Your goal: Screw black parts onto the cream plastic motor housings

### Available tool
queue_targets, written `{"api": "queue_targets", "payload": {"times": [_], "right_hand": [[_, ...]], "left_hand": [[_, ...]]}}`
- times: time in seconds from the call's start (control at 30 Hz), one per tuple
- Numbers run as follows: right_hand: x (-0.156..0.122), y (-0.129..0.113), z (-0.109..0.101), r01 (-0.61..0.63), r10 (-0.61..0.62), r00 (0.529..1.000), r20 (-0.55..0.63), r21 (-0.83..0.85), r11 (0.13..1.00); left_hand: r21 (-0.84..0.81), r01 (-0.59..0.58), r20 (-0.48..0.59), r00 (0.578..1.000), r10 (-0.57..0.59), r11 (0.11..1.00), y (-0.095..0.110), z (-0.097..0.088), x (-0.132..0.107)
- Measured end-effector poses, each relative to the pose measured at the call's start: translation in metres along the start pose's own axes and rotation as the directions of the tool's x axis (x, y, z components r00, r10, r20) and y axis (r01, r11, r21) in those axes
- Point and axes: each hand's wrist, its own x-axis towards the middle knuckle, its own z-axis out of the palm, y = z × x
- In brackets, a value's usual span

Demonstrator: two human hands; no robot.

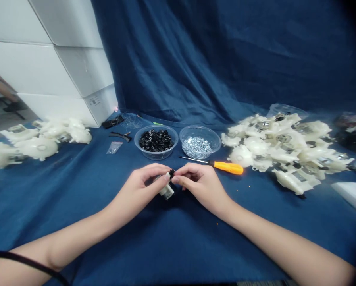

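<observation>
We find white plastic housings (37,141) heaped at far left, then a clear bowl of black clips (155,141), well filled. Our left hand (136,190) curls nearly shut around a small white plastic part (166,192) above the blue cloth (178,254); our right hand (200,186) pinches a black clip (172,172) at its top, the fingertips hiding the joint. A clear bowl of screws (197,147) is well filled, an orange-handled screwdriver (228,167) lies untouched, and a larger heap of housings (280,149) at right is too tangled to count.

Soft, even light; edges bowed, darkened.
</observation>
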Motion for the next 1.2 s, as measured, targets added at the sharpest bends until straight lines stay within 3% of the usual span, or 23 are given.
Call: {"api": "queue_targets", "payload": {"times": [0.17, 0.23, 0.43, 0.6, 0.8, 1.0, 1.2], "right_hand": [[-0.005, -0.005, 0.002, 0.043, -0.044, 0.999, -0.008, -0.062, 0.997], [-0.007, -0.008, 0.001, 0.047, -0.046, 0.999, 0.011, -0.082, 0.996], [-0.010, -0.012, 0.001, 0.084, -0.079, 0.996, 0.042, -0.145, 0.986], [-0.010, -0.012, 0.005, 0.077, -0.070, 0.996, 0.061, -0.123, 0.989], [-0.010, -0.011, 0.006, 0.047, -0.043, 0.998, 0.054, -0.070, 0.996], [-0.006, -0.006, 0.001, 0.095, -0.092, 0.993, 0.069, -0.041, 0.995], [-0.006, -0.004, 0.001, 0.130, -0.126, 0.990, 0.065, -0.057, 0.990]], "left_hand": [[-0.199, 0.290, 0.060, 0.957, -0.284, 0.936, 0.012, -0.008, 0.002], [-0.229, 0.347, 0.062, 0.938, -0.342, 0.909, 0.014, -0.011, 0.003], [-0.128, 0.370, 0.041, 0.929, -0.368, 0.920, 0.020, -0.019, 0.003], [-0.051, 0.358, 0.102, 0.930, -0.352, 0.932, 0.024, -0.028, 0.004], [-0.110, 0.466, 0.192, 0.877, -0.441, 0.878, 0.026, -0.030, 0.006], [0.017, 0.370, 0.111, 0.923, -0.370, 0.929, 0.024, -0.028, 0.006], [-0.055, 0.408, 0.156, 0.905, -0.396, 0.911, 0.021, -0.022, 0.005]]}}
